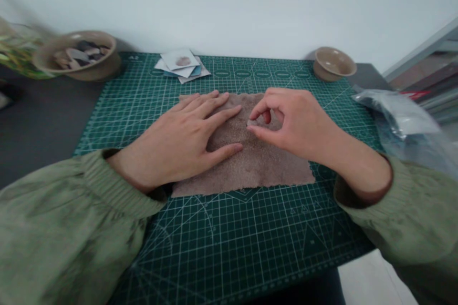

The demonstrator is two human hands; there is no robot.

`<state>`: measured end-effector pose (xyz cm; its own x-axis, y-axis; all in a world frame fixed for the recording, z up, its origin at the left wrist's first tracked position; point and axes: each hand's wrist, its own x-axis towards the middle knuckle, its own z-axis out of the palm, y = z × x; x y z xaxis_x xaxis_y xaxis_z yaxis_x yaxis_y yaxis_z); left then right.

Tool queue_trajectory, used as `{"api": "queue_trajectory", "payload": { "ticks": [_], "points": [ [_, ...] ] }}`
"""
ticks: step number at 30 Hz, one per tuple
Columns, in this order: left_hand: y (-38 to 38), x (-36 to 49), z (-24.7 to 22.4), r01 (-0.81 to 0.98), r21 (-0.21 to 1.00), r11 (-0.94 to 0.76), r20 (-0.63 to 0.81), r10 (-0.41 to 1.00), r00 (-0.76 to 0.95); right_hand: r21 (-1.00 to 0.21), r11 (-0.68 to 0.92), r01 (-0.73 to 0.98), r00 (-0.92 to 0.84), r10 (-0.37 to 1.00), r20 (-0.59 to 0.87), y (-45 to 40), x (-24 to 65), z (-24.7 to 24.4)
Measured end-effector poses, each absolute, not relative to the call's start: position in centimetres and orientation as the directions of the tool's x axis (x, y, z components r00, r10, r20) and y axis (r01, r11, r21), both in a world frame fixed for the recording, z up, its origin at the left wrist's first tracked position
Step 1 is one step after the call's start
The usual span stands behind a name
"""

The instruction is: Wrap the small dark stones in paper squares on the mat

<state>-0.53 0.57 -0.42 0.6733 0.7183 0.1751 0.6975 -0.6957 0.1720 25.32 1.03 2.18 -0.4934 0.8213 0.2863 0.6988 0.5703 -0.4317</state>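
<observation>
A brownish-pink cloth (232,174) with ragged edges lies flat on the green cutting mat (229,228). My left hand (186,136) rests palm down on its left part, fingers spread. Over the right part, my right hand (289,116) pinches a small pale grey piece (252,123) between thumb and forefinger. That piece looks like a little stone, mostly covered by the fingertips. It is at or just above the cloth; I cannot tell whether it touches.
At the back left stands a brown bowl (103,64) of stone-like pieces. Beside it lies a stack of square cards (181,64). A smaller brown bowl (334,64) stands at the back right, near a clear plastic bag (404,114). A white wall closes off the back.
</observation>
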Motion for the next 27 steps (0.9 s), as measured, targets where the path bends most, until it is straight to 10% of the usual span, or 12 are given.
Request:
{"api": "queue_trajectory", "payload": {
  "ticks": [27],
  "points": [
    [0.4,-0.6,-0.6,0.714,0.164,-0.680,0.175,0.733,0.658,-0.438,0.590,0.678,-0.496,0.807,0.320,2.1,25.4,-0.1]
  ]
}}
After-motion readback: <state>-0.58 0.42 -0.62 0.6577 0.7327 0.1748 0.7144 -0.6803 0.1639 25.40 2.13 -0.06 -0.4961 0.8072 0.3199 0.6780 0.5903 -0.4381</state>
